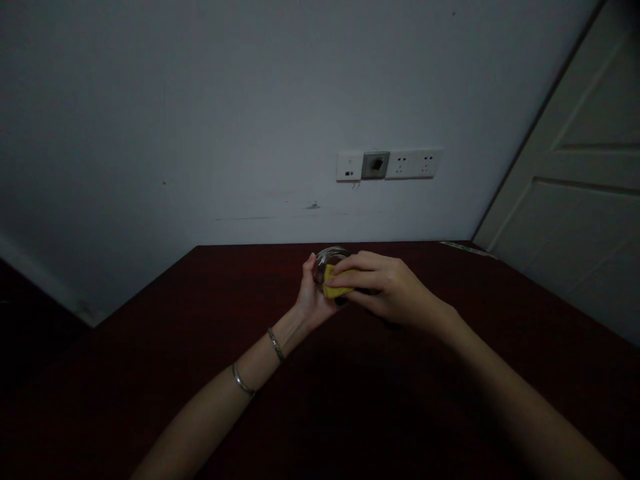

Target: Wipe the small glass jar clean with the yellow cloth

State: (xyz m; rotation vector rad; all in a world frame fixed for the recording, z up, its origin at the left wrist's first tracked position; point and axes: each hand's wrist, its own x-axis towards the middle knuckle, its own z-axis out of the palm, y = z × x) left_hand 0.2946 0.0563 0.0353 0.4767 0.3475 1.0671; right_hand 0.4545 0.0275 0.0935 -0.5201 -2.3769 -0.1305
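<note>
My left hand (311,299) is closed around a clear, rounded glass vessel (330,253), its thumb up along the left side. Whether the vessel is a bowl, jar or cup I cannot tell, as the hands cover much of it. From the right, my right hand (383,280) presses a yellow sponge or folded cloth (336,288) against the side of the glass that faces me. Two silvery bangles (275,344) circle the left wrist and forearm. Both hands are held over the dark red table.
The dark red table (200,300) reaches back to a pale wall (225,120). A row of sockets (410,164) is set in that wall, above the table's back edge. On the right stands a panelled door (585,200). A thin patterned strip (467,249) lies at the back right edge.
</note>
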